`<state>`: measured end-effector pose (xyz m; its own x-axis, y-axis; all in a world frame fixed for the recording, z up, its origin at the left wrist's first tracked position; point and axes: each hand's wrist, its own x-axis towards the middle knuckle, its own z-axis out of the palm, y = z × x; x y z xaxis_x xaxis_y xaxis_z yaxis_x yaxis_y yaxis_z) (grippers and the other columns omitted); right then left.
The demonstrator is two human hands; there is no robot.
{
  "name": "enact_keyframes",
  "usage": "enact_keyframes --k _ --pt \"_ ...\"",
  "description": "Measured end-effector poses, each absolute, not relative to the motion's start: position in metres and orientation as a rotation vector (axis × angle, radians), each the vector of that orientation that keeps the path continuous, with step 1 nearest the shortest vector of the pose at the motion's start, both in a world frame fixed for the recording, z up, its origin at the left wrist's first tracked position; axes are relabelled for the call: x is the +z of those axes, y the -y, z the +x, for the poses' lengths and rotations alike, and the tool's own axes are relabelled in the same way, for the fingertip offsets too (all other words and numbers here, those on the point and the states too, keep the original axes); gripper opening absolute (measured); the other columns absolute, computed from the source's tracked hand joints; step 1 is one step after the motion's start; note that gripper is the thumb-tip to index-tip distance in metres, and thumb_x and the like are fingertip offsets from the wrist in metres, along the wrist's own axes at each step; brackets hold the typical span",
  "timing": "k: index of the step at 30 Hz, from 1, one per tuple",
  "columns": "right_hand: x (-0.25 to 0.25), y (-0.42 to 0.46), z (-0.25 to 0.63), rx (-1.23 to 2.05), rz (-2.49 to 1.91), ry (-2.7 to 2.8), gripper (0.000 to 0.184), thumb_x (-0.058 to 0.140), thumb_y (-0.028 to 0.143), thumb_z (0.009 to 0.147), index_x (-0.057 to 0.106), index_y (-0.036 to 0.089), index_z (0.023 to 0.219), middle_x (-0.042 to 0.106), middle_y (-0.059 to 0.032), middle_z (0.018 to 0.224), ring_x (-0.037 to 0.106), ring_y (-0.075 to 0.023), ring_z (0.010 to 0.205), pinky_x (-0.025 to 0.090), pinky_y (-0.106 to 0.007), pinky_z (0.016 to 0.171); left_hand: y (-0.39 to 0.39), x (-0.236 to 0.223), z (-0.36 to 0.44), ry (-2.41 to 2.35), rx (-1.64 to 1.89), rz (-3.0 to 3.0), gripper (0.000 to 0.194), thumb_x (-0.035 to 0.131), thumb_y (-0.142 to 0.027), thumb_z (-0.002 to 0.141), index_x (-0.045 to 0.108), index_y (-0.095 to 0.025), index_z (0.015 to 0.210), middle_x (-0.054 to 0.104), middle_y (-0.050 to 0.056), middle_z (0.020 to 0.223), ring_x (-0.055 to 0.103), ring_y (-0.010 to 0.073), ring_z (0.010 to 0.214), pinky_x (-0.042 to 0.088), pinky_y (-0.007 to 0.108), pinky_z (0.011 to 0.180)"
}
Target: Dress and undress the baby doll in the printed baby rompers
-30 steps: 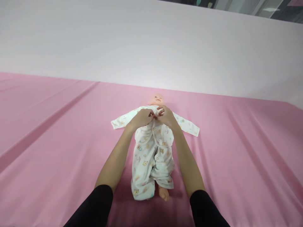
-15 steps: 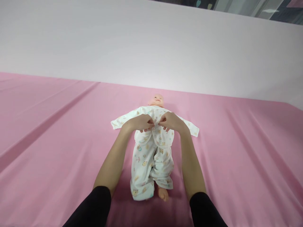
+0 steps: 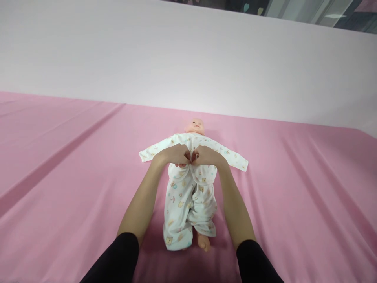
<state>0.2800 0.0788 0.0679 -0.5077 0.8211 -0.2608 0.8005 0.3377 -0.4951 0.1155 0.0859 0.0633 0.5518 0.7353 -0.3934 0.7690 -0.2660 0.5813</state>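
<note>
A baby doll (image 3: 196,125) lies on its back, head away from me, dressed in a white patterned jacket (image 3: 203,140) and matching trousers (image 3: 179,200). The jacket's sleeves are spread out to both sides. At the middle of the jacket front, my left hand (image 3: 178,154) pinches one edge of the opening. Close against it, my right hand (image 3: 206,155) pinches the other edge, and the fingertips of both hands meet. My fingers hide the fastening there. Below them the lower jacket edges part in a curve. One bare foot (image 3: 203,242) sticks out of a trouser leg.
The doll rests on a pink sheet (image 3: 73,177) with several long creases at left and right. Behind it rises a plain white wall or panel (image 3: 176,59). Above the panel, at top right, is a glass window (image 3: 294,11).
My right hand has moved left and slightly down, so both hands' fingertips now meet. The button visible between them before is now covered.
</note>
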Motion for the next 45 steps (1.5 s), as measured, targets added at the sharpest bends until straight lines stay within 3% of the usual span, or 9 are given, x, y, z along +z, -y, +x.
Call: enact_keyframes --k 13,21,26,30,33,36,39,43,45 --pt "0.067 -0.083 0.287 1.107 -1.528 2.364 0.009 0.058 0.022 0.063 0.060 0.015 0.060 0.052 0.0018 0.053 0.042 -0.0075 0.046 0.033 -0.018 0.038 -0.079 0.079 0.115 -1.218 0.089 2.018 0.014 0.049 -0.020 0.062 0.060 -0.016 0.069 0.061 0.001 0.059 0.058 0.0117 0.052 0.047 0.020 0.048" --pt "0.076 -0.081 0.299 1.255 -1.288 2.288 0.017 0.057 0.020 0.069 0.068 0.012 0.080 0.040 0.0061 0.048 0.039 -0.0058 0.044 0.036 -0.018 0.039 -0.075 0.081 0.117 -1.209 0.136 2.037 0.017 0.047 -0.024 0.066 0.059 -0.016 0.074 0.061 0.001 0.061 0.059 0.0133 0.053 0.045 0.021 0.047" --pt "0.075 -0.082 0.305 1.335 -1.243 2.263 0.020 0.062 0.028 0.070 0.068 0.013 0.082 0.039 0.0067 0.047 0.040 -0.0060 0.044 0.039 -0.018 0.040 -0.076 0.081 0.117 -1.230 0.123 2.002 0.018 0.048 -0.027 0.068 0.060 -0.016 0.075 0.061 0.003 0.064 0.059 0.0133 0.055 0.046 0.022 0.048" --pt "0.067 -0.087 0.303 1.143 -1.459 2.158 0.030 0.063 0.043 0.070 0.060 0.014 0.063 0.035 0.0062 0.046 0.040 -0.0064 0.041 0.036 -0.019 0.038 -0.081 0.074 0.117 -1.262 0.080 1.993 0.022 0.048 -0.035 0.073 0.057 -0.016 0.068 0.061 0.003 0.062 0.056 0.0126 0.052 0.045 0.023 0.050" --pt "0.057 -0.092 0.293 0.955 -1.662 2.108 0.036 0.060 0.045 0.072 0.050 0.016 0.054 0.040 0.0042 0.047 0.042 -0.0070 0.039 0.034 -0.020 0.038 -0.081 0.069 0.123 -1.359 0.038 2.045 0.031 0.048 -0.041 0.073 0.049 -0.017 0.054 0.056 0.003 0.053 0.050 0.0122 0.046 0.040 0.026 0.049" --pt "0.048 -0.095 0.280 0.892 -1.714 2.132 0.035 0.053 0.041 0.078 0.046 0.017 0.054 0.047 0.0016 0.051 0.045 -0.0081 0.038 0.034 -0.020 0.039 -0.079 0.066 0.130 -1.480 -0.003 2.100 0.037 0.053 -0.046 0.069 0.043 -0.018 0.047 0.050 0.002 0.046 0.044 0.0121 0.043 0.034 0.027 0.047" --pt "0.044 -0.097 0.274 0.816 -1.714 2.163 0.031 0.048 0.031 0.080 0.042 0.017 0.053 0.045 0.0022 0.049 0.044 -0.0077 0.036 0.032 -0.020 0.039 -0.079 0.065 0.133 -1.489 -0.046 2.123 0.037 0.060 -0.051 0.062 0.047 -0.018 0.052 0.052 0.001 0.050 0.047 0.0132 0.046 0.033 0.026 0.047" --pt "0.052 -0.097 0.294 1.116 -1.483 2.157 0.028 0.049 0.029 0.079 0.041 0.017 0.054 0.041 0.0042 0.050 0.044 -0.0070 0.041 0.036 -0.018 0.041 -0.079 0.063 0.129 -1.536 0.003 2.263 0.035 0.069 -0.047 0.053 0.052 -0.019 0.064 0.061 0.002 0.071 0.054 0.0171 0.062 0.033 0.026 0.051" --pt "0.055 -0.097 0.319 1.299 -1.313 2.103 0.026 0.052 0.032 0.078 0.045 0.017 0.058 0.041 0.0050 0.052 0.044 -0.0067 0.045 0.040 -0.018 0.045 -0.079 0.063 0.125 -1.500 0.100 2.319 0.027 0.067 -0.038 0.057 0.053 -0.020 0.072 0.061 0.001 0.074 0.055 0.0165 0.065 0.034 0.025 0.051"
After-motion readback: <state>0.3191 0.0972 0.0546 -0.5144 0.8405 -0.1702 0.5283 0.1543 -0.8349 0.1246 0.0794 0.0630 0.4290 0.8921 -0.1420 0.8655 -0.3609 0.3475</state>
